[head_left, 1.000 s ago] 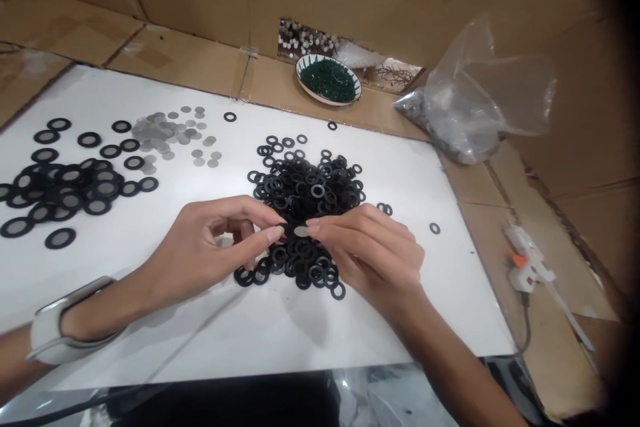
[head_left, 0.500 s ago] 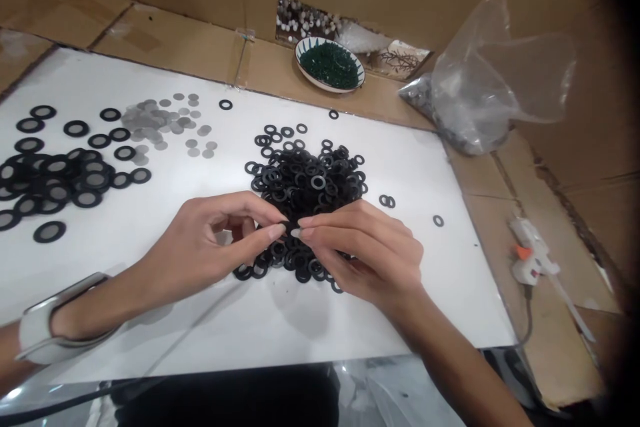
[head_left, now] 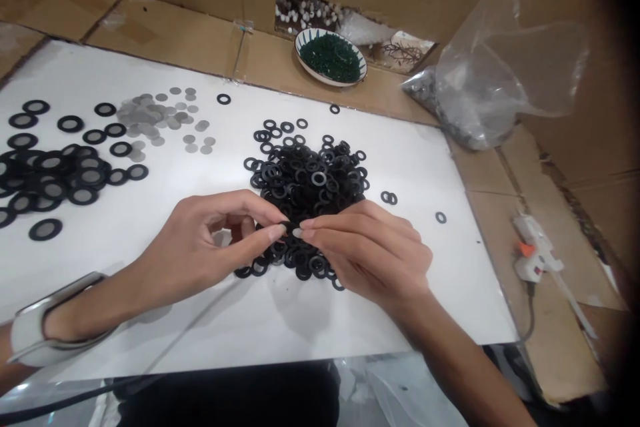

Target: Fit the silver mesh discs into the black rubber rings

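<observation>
Over a heap of black rubber washers (head_left: 310, 177), my left hand (head_left: 200, 243) pinches a small black washer (head_left: 289, 227) between thumb and index finger. My right hand (head_left: 373, 247) meets it from the other side, its fingertips closed at the washer's right edge. Fingers cover most of this piece, so I cannot see whether a disc sits in it. Thin grey discs (head_left: 175, 121) lie scattered at the upper left. Farther left are black washers with grey centres (head_left: 46, 229), many of them overlapping in a pile.
Behind the white board (head_left: 400, 293), a striped dish (head_left: 361, 79) holds green bits. A clear plastic bag (head_left: 475, 93) with grey contents stands at the back right. A white glue gun (head_left: 533, 267) and its cord lie on cardboard at the right. Single washers (head_left: 441, 217) lie outside the heap.
The view has shifted slightly, so the board's contents sit a little differently in the picture. Both hands stay together at the washer, with hardly any finger movement.
</observation>
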`<control>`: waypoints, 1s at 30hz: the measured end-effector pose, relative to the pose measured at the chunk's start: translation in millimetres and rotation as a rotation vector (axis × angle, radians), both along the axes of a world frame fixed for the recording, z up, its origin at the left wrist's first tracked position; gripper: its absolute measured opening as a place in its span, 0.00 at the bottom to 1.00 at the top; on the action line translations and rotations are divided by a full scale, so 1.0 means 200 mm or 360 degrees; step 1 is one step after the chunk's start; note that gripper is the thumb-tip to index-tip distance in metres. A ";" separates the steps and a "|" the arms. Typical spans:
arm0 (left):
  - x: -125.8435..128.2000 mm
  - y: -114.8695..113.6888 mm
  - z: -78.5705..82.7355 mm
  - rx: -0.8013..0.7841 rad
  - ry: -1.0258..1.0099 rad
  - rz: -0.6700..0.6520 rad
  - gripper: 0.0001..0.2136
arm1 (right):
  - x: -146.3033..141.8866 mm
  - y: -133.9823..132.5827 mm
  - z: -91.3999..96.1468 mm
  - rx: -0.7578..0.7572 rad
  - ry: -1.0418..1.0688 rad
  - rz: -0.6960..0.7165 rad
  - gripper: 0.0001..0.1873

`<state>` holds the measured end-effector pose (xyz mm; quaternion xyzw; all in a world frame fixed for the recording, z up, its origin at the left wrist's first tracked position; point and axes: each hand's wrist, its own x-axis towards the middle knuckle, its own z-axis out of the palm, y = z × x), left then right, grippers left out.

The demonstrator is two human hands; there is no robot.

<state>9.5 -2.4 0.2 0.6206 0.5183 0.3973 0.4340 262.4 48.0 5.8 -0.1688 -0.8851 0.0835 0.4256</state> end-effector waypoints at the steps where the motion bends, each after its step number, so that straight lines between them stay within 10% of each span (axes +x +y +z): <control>1: 0.00 0.00 0.00 0.0000 0.0001 -0.0001 0.05 | 0.00 0.00 0.00 0.0003 -0.0008 -0.0008 0.12; 30: 0.00 0.00 0.02 -0.0049 0.0037 0.0057 0.08 | 0.02 -0.01 -0.01 0.0098 -0.0044 -0.0118 0.14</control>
